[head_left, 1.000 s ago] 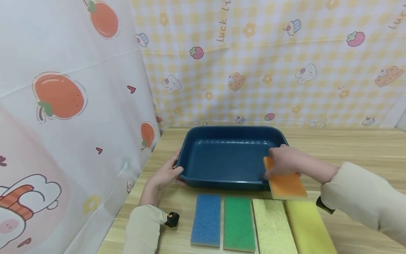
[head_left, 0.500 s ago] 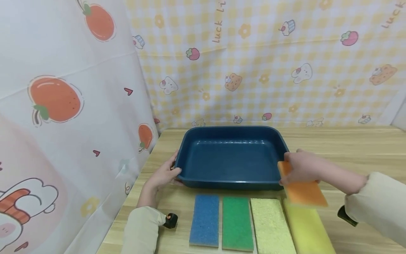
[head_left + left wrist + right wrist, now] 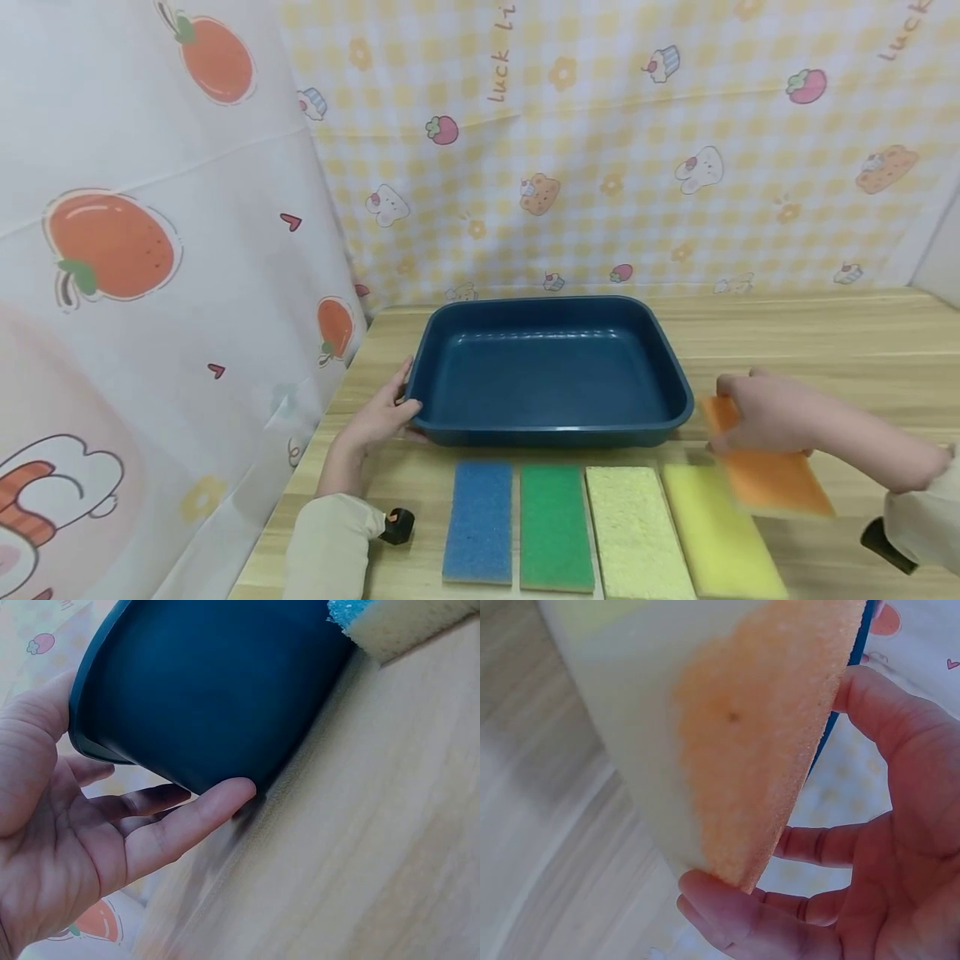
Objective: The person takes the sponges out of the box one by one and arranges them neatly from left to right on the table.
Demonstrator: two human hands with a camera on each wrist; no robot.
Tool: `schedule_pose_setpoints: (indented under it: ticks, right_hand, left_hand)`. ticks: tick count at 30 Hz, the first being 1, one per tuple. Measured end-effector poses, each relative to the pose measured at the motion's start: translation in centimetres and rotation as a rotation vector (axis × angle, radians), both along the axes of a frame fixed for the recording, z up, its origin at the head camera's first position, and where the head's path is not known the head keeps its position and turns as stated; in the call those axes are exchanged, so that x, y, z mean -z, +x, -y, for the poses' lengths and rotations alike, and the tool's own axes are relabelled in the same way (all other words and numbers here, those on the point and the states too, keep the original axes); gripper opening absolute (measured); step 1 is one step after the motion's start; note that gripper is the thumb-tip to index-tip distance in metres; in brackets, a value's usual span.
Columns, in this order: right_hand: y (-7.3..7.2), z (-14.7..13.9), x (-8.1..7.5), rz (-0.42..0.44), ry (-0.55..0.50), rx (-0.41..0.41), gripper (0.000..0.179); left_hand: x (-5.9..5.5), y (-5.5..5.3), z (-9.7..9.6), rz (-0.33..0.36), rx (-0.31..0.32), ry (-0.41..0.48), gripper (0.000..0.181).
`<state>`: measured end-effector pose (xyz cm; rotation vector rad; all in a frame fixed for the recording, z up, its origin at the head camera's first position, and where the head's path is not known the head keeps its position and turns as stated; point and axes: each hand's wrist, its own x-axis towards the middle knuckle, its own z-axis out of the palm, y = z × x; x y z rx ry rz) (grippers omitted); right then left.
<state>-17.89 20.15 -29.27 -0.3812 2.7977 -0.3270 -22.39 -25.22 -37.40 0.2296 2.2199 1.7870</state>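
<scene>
My right hand (image 3: pixel 776 417) grips an orange-topped scouring sponge (image 3: pixel 783 482) with a pale underside. It hangs tilted above the table, right of the dark blue tray (image 3: pixel 562 383), partly over a yellow sponge (image 3: pixel 723 533). In the right wrist view thumb and fingers pinch the edges of the orange sponge (image 3: pixel 735 742). At the tray's near left corner, my left hand (image 3: pixel 378 417) holds on with its thumb on the rim. The left wrist view has the hand's fingers (image 3: pixel 195 825) against the outer wall of the tray (image 3: pixel 217 690). The tray's inside holds nothing.
In front of the tray lie a blue sponge (image 3: pixel 478 523), a green sponge (image 3: pixel 555 529) and a cream sponge (image 3: pixel 637 533), side by side with the yellow one. Printed curtains (image 3: pixel 487 167) hang behind and at the left of the wooden table (image 3: pixel 825 350).
My right hand has carried the orange sponge from the tray's right edge out to the right, apart from it now. The left hand keeps its hold on the corner; the view has shifted slightly.
</scene>
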Motion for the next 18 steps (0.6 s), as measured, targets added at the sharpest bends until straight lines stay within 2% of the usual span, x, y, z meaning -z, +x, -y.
schedule_pose_setpoints:
  ticks: [8,15,18]
  right_hand:
    - [0.7,-1.6,1.1,0.004,-0.008,0.036,0.083]
    - [1.2,-2.6,1.9,0.017,-0.01,0.061,0.078]
    - [1.3,-3.1,2.5,0.0,-0.002,0.036,0.077]
  left_hand:
    - [0.3,-0.1,0.1,0.004,-0.018,-0.002,0.075]
    - [0.3,-0.2,0.1,-0.018,0.02,-0.001,0.075]
    - [0.3,-0.1,0.1,-0.02,0.024,0.0,0.075]
